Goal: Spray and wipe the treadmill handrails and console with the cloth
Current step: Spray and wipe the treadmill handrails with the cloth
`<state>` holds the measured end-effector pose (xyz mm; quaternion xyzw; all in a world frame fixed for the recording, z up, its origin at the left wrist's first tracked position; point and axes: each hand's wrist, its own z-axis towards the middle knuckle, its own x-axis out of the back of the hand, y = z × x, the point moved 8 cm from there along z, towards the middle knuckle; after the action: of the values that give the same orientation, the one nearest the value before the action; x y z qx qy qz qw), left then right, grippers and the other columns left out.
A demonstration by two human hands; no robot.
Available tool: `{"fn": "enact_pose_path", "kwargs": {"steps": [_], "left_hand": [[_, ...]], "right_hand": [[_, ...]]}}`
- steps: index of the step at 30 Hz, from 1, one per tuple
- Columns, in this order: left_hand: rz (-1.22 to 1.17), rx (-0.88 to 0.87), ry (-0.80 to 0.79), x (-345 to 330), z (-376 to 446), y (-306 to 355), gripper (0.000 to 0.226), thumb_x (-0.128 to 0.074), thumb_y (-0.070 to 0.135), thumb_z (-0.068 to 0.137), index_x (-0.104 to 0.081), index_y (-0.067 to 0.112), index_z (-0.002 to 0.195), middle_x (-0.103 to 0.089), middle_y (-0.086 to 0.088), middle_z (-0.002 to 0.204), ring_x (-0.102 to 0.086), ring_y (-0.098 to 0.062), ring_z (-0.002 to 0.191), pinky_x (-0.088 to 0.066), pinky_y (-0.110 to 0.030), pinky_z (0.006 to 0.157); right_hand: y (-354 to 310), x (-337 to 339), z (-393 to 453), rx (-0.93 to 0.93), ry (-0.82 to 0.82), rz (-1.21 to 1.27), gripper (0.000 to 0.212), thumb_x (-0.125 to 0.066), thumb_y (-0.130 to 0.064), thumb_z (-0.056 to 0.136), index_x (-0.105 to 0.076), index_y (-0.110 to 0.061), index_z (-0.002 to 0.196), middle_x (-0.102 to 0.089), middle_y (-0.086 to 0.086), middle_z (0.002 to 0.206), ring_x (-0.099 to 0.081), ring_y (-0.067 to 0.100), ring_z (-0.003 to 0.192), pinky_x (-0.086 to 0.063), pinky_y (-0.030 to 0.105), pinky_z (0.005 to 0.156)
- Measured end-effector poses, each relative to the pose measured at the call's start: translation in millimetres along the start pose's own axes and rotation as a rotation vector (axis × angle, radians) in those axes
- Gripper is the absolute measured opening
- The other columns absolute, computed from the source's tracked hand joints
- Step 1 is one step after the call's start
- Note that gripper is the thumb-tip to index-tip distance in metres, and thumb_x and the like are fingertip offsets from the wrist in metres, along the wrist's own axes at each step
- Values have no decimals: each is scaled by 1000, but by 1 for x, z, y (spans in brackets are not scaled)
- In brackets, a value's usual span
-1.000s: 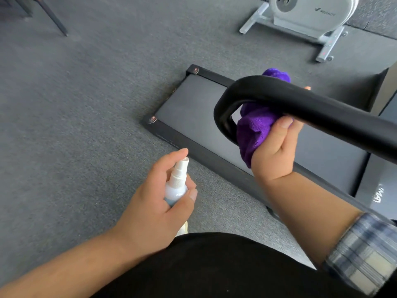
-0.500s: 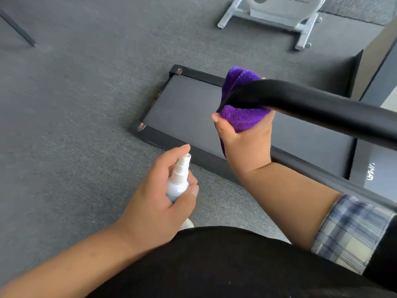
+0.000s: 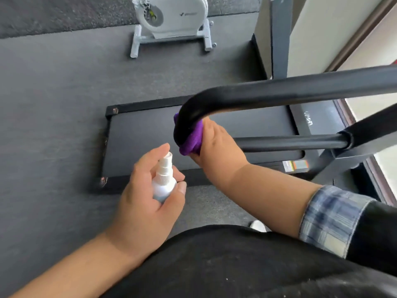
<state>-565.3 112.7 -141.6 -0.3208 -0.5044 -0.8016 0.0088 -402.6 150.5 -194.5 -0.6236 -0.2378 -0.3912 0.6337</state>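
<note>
Our left hand [image 3: 148, 196] has its grip curled round the small white plastic spray bottle [image 3: 164, 181], first finger over the nozzle, aimed toward the bend just beyond it. Our right hand [image 3: 217, 145] pinches the bunched purple microfibre cloth [image 3: 192, 139] against the curved end of the padded black treadmill handrail [image 3: 268, 93]. We judge the wiping only at this bend; the far rail and the console, out of sight, seem left.

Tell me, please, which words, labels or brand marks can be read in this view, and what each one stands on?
"UMAY", as best it reads, in white letters turned sideways: on the treadmill's front cover.
Grey logo and wordmark on the white exercise machine: too blurred to read.
Sticker on the treadmill's side rail: print too small to read.
</note>
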Motion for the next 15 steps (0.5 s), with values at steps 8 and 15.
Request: {"fn": "enact_pose_path", "kwargs": {"steps": [8,15], "left_hand": [[-60,-62,-171,-21,3,2,64,-58,34,86,-27,66,133,-63,17,99,-65,-11,91,-46,-13,82],[-76,-82,-189,-15,-4,1,65,-58,32,87,-27,65,134,-62,19,102,-65,-5,87,-44,-6,78]], "right_hand": [[13,-13,-16,110,-134,-787,102,-65,-18,81,3,-12,157,-44,11,134,-48,33,114,-39,43,101],[52,5,-23,114,-208,-756,102,-69,-25,79,-5,-25,159,-37,3,148,-42,31,127,-25,43,116]]}}
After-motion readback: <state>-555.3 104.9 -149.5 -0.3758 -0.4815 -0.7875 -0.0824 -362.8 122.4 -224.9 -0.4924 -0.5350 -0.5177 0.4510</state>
